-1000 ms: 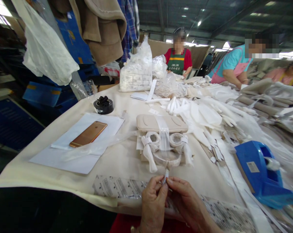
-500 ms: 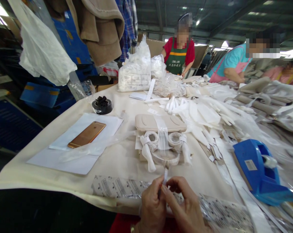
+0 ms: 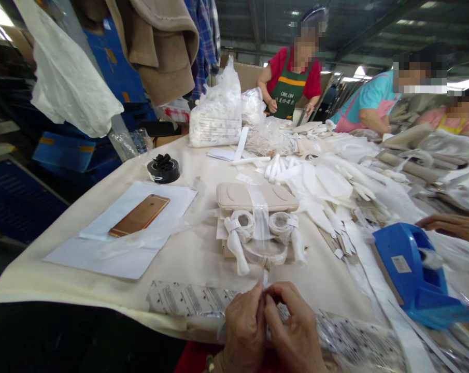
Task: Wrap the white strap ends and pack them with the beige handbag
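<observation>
Fingertips of the left hand and right hand pinch a white strip before me, at the near side of the beige bag on the table; leftward, a phone lies on paper.

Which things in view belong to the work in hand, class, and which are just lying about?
Apparently part of it:
white strip, pinched by the left hand, right hand beside it
beige bag just beyond

Apparently just lying about:
phone
papers under it
black roll
</observation>
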`<state>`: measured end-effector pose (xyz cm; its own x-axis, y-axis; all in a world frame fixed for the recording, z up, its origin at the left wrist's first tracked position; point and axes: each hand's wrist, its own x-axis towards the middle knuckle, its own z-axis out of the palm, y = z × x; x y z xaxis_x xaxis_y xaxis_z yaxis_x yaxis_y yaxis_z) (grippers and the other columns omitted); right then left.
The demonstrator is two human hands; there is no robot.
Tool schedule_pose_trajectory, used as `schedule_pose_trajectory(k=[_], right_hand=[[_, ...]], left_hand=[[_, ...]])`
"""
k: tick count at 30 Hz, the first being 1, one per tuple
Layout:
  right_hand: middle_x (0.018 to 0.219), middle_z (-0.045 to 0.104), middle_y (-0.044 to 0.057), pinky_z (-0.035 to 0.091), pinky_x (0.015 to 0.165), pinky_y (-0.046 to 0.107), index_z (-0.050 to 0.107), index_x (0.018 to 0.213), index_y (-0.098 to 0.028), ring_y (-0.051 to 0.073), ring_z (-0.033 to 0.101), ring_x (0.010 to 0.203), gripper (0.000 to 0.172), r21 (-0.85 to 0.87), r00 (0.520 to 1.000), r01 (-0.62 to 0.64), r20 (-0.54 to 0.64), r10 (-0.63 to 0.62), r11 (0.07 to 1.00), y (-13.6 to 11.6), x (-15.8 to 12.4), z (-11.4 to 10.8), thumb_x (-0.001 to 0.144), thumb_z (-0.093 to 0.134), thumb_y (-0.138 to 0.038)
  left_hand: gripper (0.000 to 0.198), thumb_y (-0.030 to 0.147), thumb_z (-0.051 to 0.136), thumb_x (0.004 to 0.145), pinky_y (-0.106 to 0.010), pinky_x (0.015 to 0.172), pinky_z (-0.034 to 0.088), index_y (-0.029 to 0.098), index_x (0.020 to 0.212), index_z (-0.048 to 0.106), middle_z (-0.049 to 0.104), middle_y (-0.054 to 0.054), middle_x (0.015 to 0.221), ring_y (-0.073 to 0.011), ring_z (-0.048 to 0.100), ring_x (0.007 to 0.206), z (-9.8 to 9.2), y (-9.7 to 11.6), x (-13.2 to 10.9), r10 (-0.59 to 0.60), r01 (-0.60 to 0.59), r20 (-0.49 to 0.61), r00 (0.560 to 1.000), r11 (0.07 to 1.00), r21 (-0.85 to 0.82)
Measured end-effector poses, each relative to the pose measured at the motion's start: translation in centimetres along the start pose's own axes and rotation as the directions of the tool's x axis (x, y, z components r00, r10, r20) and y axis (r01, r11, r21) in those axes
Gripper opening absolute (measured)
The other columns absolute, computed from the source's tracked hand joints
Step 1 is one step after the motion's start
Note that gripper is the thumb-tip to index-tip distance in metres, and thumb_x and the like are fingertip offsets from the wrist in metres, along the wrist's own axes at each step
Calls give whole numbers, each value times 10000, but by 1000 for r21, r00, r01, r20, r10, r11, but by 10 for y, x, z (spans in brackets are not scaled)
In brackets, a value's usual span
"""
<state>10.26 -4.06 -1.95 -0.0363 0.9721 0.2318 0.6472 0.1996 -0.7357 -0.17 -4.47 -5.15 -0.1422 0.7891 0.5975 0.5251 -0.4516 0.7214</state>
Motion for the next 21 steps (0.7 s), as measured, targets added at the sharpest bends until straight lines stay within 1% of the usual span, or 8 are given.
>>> schedule_pose_trajectory(k=[2,6,8,10,12,15,18,21], right_hand=[[673,608,4,444,593,239,583,705,-196,150,564,632,149,60,998,-59,29,58,996,0,2,-2,793,476,-248],[618,607,0,450,576,232,601,673,-183,151,567,601,184,163,984,-175,68,166,971,0,6,-3,758,490,-303],[622,608,6,453,587,236,605,671,-178,156,575,614,228,199,974,-223,79,211,954,1,7,-2,767,499,-356],[627,610,9,451,591,236,612,674,-175,159,576,623,256,218,964,-262,95,247,940,3,8,-2,771,514,-391],[638,617,12,443,589,233,623,682,-175,160,573,631,264,226,955,-291,120,270,930,4,7,-3,775,525,-402],[651,625,15,435,594,233,632,685,-176,162,570,645,288,253,941,-327,179,288,910,1,6,-7,783,530,-427],[619,620,14,430,598,245,622,644,-174,165,565,625,318,322,913,-398,230,337,859,-2,7,-11,758,550,-461],[552,593,5,405,573,252,608,580,-170,158,536,578,335,366,890,-456,210,405,811,-1,10,-11,701,589,-482]], left_hand=[[238,204,413,920,-223,574,521,135,1052,599,706,-59,740,-150,669,626,0,-1,2,105,-103,-18,994,991,87],[223,180,395,927,-211,597,523,118,1035,580,705,-58,754,-138,672,646,1,-3,0,130,-127,-5,992,980,155],[222,186,412,917,-214,638,528,121,1039,586,713,-66,802,-146,681,694,1,-3,-3,71,-73,20,997,991,108],[223,197,429,896,-215,662,526,133,1024,601,716,-65,838,-153,683,734,1,-2,-3,-115,115,89,989,993,9],[217,227,443,865,-210,654,510,151,953,626,711,-51,818,-152,673,736,0,2,0,-374,402,212,903,909,-106],[220,314,480,787,-202,511,431,158,802,635,625,-4,600,-125,577,547,-1,9,11,-635,736,386,669,635,-233],[257,384,528,680,-193,408,308,143,722,608,497,40,469,-80,400,398,1,13,20,-721,850,455,523,401,-341],[271,392,571,613,-184,392,253,130,679,585,525,26,477,-55,360,362,3,14,21,-741,873,489,460,278,-400]])
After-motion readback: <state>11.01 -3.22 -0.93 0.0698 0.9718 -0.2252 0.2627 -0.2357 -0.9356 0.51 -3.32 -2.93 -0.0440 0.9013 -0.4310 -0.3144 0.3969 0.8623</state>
